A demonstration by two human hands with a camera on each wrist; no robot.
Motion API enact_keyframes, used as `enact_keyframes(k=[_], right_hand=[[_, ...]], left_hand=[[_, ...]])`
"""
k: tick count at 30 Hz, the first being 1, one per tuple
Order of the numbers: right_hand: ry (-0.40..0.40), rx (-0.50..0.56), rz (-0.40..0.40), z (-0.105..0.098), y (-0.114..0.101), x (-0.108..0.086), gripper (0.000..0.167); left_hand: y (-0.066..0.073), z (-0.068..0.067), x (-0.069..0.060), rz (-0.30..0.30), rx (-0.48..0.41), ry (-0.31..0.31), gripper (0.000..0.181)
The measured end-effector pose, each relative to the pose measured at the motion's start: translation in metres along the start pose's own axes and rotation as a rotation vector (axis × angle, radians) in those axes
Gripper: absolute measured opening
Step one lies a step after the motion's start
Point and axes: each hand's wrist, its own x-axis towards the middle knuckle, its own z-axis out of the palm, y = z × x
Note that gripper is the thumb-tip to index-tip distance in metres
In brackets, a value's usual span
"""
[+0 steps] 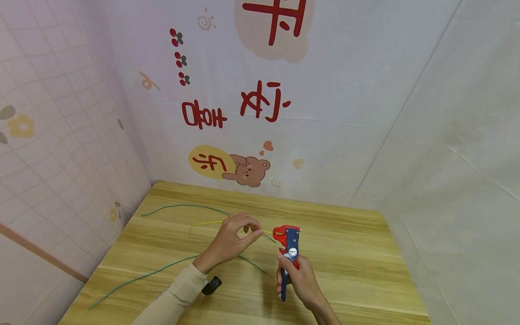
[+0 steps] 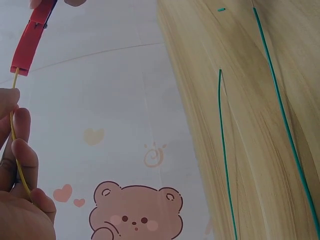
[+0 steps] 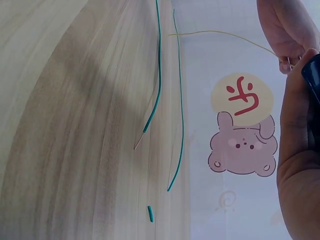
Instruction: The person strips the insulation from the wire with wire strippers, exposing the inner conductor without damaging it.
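Observation:
My left hand (image 1: 233, 237) pinches a thin yellow wire (image 1: 266, 232) between thumb and finger. In the left wrist view the yellow wire (image 2: 24, 185) runs along the palm and up to the nose of the red head. My right hand (image 1: 302, 280) grips the blue handles of red-and-blue wire strippers (image 1: 291, 239), held upright above the table. How far the wire's tip sits inside the red head (image 2: 30, 45) is hidden. The yellow wire's tail (image 3: 220, 32) hangs out behind the left hand in the right wrist view.
Two green wires lie on the wooden table (image 1: 345, 257): a far one (image 1: 183, 205) and a near one (image 1: 142, 274) with a bare copper end (image 3: 139, 141). A short green piece (image 3: 150, 214) lies near them. A black object (image 1: 212, 285) shows beside the left sleeve.

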Motion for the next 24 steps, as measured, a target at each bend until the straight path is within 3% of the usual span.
enact_keyframes(k=[18,24], right_hand=[[0.010,0.022,0.024,-0.0002,-0.0009,-0.0004,0.037],[0.004,0.028,0.023,-0.0011,-0.0004,-0.0005,0.035]], left_hand=[[-0.0025,0.0010,-0.0009,0.015,-0.005,-0.003,0.003],[-0.0005,0.0013,-0.0008,0.006,0.005,-0.001,0.011]])
